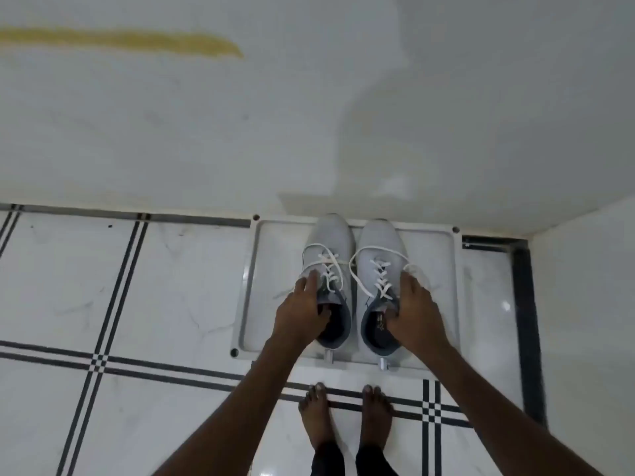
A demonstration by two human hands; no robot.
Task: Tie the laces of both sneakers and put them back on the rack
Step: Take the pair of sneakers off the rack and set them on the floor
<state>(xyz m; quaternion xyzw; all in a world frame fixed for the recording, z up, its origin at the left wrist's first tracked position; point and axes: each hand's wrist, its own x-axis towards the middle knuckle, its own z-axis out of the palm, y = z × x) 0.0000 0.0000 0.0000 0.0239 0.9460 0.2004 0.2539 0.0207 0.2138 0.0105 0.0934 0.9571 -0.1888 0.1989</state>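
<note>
Two bare feet [345, 420] stand on the white tiled floor [165, 297], toes on a black stripe line. Both forearms reach forward from the lower edge of the view. The left hand [302, 314] grasps the left sneaker [331, 269] at its collar: the thumb sits inside the opening, and the fingers lie along the outer side. The right hand [414, 314] grasps the right sneaker [379, 269] the same way, thumb in the opening, fingers on the outer side. Both sneakers are pale grey with dark linings and sit side by side, almost touching, toes pointing toward the wall [309, 115]. They rest on the top of the white rack [252, 269], a flat tray with a raised rim placed against the wall. White laces [328, 266] cross each tongue; their loops spread over the uppers. A yellow streak [137, 42] marks the wall at upper left.
</note>
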